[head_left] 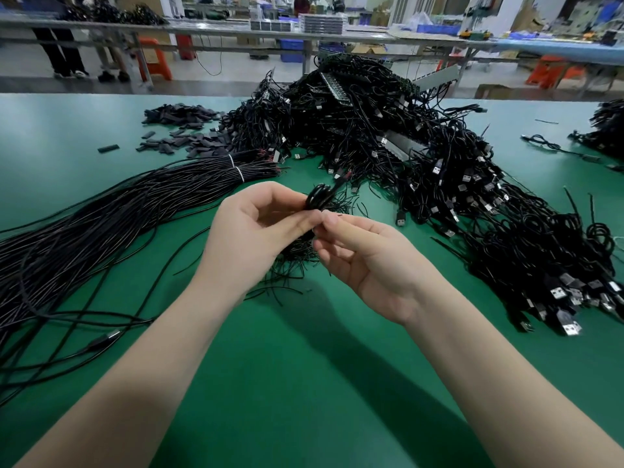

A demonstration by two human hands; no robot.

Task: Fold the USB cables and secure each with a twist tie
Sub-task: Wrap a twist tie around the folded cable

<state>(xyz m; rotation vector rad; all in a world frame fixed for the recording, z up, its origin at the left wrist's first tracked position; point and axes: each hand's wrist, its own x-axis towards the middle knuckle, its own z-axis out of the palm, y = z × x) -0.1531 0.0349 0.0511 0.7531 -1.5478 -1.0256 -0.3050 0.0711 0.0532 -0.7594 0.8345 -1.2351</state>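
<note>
Looping between both hands, black folded USB cable, coiled tight.

Bare green tabletop across lower centre: open passage. Straight cable bundle blocks left; tangled USB cable heap blocks upper centre and right; loose twist ties centre.

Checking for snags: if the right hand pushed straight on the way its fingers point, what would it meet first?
The right hand points up-left at the folded cable pinched with the left hand. It would likely press into that cable and the left fingertips first; depth is hard to judge.
</note>
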